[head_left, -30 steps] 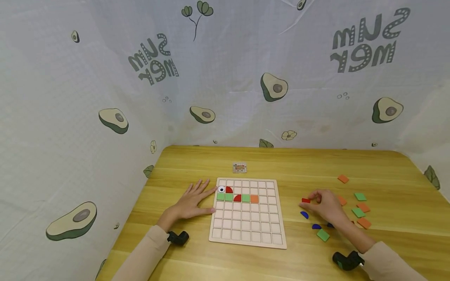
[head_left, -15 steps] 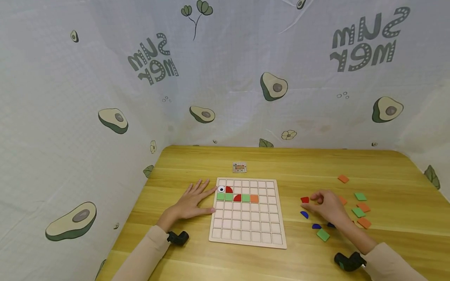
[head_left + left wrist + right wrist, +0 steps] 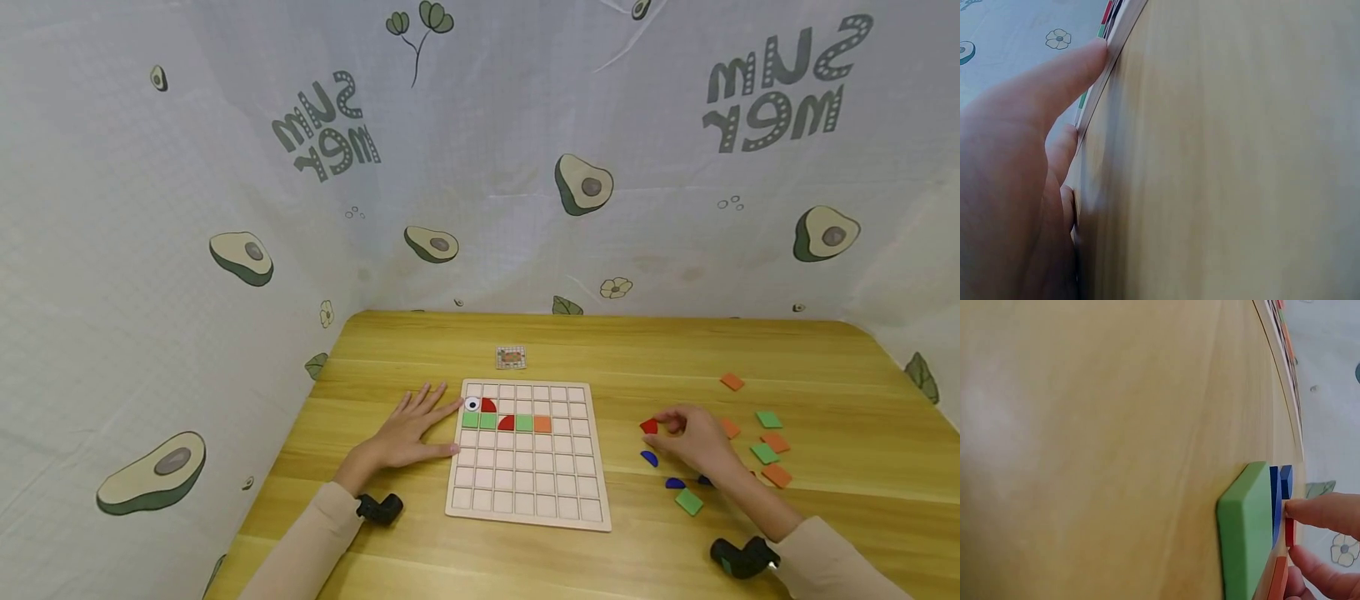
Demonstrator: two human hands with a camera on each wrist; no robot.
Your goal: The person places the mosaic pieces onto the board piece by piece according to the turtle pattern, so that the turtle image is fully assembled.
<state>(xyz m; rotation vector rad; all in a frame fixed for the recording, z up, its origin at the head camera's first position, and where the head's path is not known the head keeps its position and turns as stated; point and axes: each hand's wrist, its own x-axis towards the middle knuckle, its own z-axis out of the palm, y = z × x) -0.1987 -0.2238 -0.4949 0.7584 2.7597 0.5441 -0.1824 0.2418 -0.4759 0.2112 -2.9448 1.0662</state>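
My right hand (image 3: 699, 437) pinches a small red tile (image 3: 648, 426) between thumb and forefinger, to the right of the board. In the right wrist view, the fingertips (image 3: 1310, 509) sit at both ends of the red tile (image 3: 1290, 532). My left hand (image 3: 408, 433) lies with fingers spread on the table, forefinger and thumb tips at the left edge of the wooden grid board (image 3: 525, 517). The left wrist view has the thumb (image 3: 1088, 62) against the board's side. On the board are an eye tile (image 3: 472, 404), red quarter-round tiles (image 3: 489, 405), green tiles (image 3: 471, 421) and an orange tile (image 3: 542, 424).
Blue half-round tiles (image 3: 649, 458) lie just in front of the right hand, with a green tile (image 3: 689, 502) nearer. Several orange tiles (image 3: 777, 476) and green tiles (image 3: 768, 420) are scattered farther right. A small picture card (image 3: 512, 357) lies behind the board.
The red tile has turned between the right fingertips, now showing an angled face. The right hand stays in nearly the same place. The left hand has not moved.
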